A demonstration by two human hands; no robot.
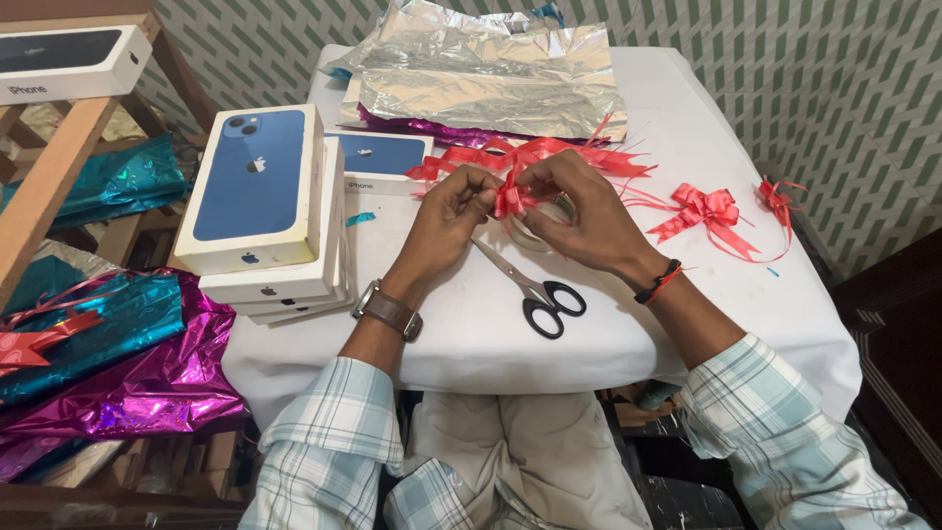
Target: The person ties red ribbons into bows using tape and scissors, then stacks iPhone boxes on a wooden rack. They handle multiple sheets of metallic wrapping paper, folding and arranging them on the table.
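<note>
White cloth covers the small table [471, 344], green-patterned wall behind. Far left, magenta and teal foil wrap [118, 363] heaped beside a wooden frame [49, 186]. On the cloth's left edge, a stack of white phone boxes [265, 211], blue picture on top. Centre: left hand [446, 221] and right hand [579, 211] both pinch a red ribbon bow [515, 177] just above the cloth, fingertips closed on its folds. Black-handled scissors [535, 290] lie below the hands. Silver foil sheets [491, 74] at the back. Right, two finished red bows [706, 211] rest apart
</note>
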